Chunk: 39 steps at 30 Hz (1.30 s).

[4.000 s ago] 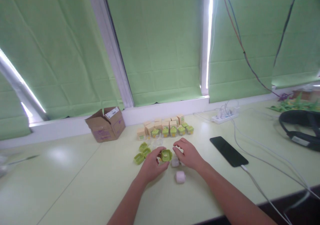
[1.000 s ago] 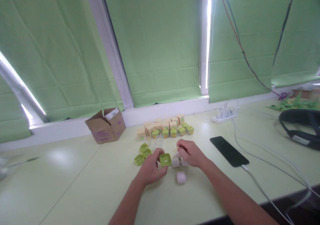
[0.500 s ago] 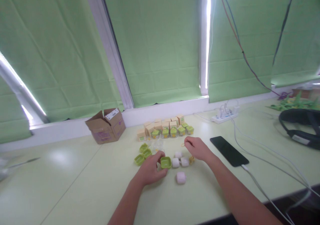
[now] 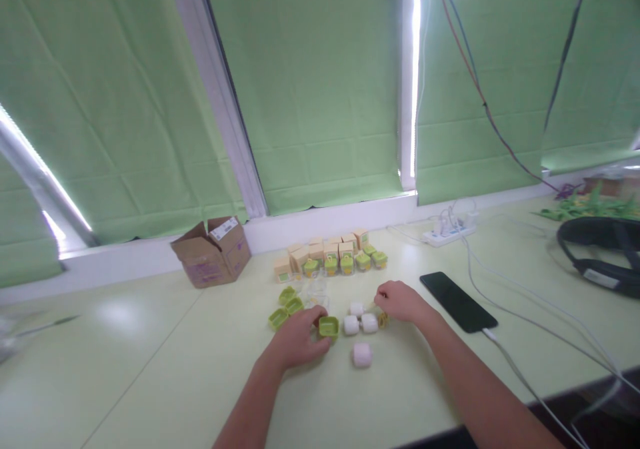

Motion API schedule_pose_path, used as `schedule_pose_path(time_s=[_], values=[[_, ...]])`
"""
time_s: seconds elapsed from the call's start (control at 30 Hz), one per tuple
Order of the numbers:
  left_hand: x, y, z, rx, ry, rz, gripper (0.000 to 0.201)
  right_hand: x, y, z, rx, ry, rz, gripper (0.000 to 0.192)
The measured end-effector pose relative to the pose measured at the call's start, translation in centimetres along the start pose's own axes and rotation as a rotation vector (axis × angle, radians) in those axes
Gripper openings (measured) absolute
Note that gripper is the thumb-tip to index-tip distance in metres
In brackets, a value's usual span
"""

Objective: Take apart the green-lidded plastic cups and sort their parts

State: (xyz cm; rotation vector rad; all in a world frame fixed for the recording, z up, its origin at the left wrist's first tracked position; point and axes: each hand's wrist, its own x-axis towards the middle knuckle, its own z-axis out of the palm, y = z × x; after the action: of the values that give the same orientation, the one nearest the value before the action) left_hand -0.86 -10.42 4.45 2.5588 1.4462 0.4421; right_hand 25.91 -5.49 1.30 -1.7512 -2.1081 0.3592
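My left hand is closed round a small green square cup, its hollow side facing up. Left of that hand lie more green cups, close together. A thin pale-yellow loop shows at the fingertips of my right hand, which is pinched on it; its far end is hard to make out. Just below that hand is a small pile of yellow loops. Between the hands sit white rounded blocks, with a pinkish-white one nearer to me.
Behind the hands stand small tan boxes and green-lidded containers, with clear plastic pieces in front. An open cardboard box is at left. A phone on a cable and a power strip are at right.
My right hand has moved slightly right and nearer to me, with the loop still at its fingertips. The green cup in my left hand has shifted slightly left.
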Motion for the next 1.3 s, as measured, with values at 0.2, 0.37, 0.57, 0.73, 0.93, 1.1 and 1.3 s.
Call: schedule_pose_path(time_s=[0.2,0.37,0.57,0.73,0.93,1.1,1.3], values=[[0.1,-0.4,0.1,0.031,0.007,0.001,0.025,-0.1,0.1,0.0,-0.049,-0.046,0.009,0.024],[0.1,-0.6,0.2,0.043,0.002,-0.028,0.027,-0.2,0.0,0.0,-0.064,-0.075,0.010,0.021],[0.1,-1.2,0.3,0.060,0.012,0.005,0.031,-0.3,0.0,0.1,-0.053,-0.077,-0.002,0.019],[0.2,-1.9,0.3,0.077,-0.004,0.008,0.030,-0.1,0.1,0.2,-0.040,-0.072,-0.012,0.017],[0.0,-2.4,0.4,0.100,-0.001,-0.004,0.035,-0.1,0.2,0.3,-0.048,-0.043,-0.004,0.017],[0.0,-2.3,0.3,0.146,0.027,-0.016,0.037,-0.2,0.0,0.2,-0.060,0.018,0.001,0.024],[0.4,-1.8,0.0,0.197,0.182,-0.135,0.033,0.0,-0.7,0.3,-0.073,0.078,-0.035,0.030]])
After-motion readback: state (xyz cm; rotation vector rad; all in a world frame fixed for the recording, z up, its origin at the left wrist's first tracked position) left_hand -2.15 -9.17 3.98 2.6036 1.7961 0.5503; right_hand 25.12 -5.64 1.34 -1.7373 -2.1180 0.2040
